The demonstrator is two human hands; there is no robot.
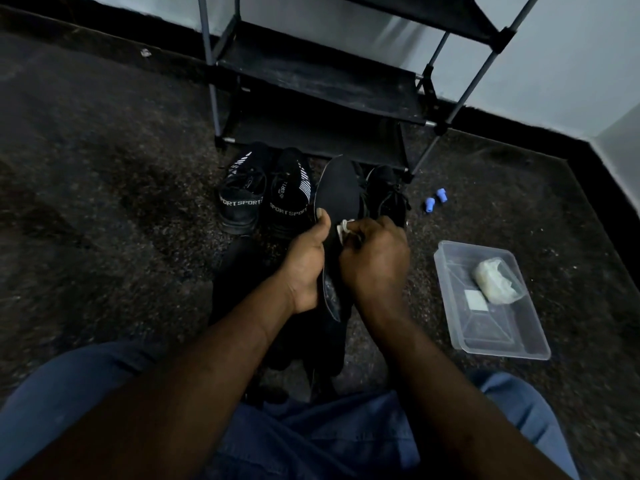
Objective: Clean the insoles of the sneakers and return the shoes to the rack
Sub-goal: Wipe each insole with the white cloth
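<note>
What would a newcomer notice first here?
At centre, the left hand grips a black insole while the right hand presses a small white wipe against it. Behind them, a pair of black sneakers lettered SPORT stands on the floor before the black rack, and a clear plastic tub sits at the right.

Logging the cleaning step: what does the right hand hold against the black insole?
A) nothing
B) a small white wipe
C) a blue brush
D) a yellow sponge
B: the right hand pinches a small white wipe against the black insole, which the left hand grips.
</note>
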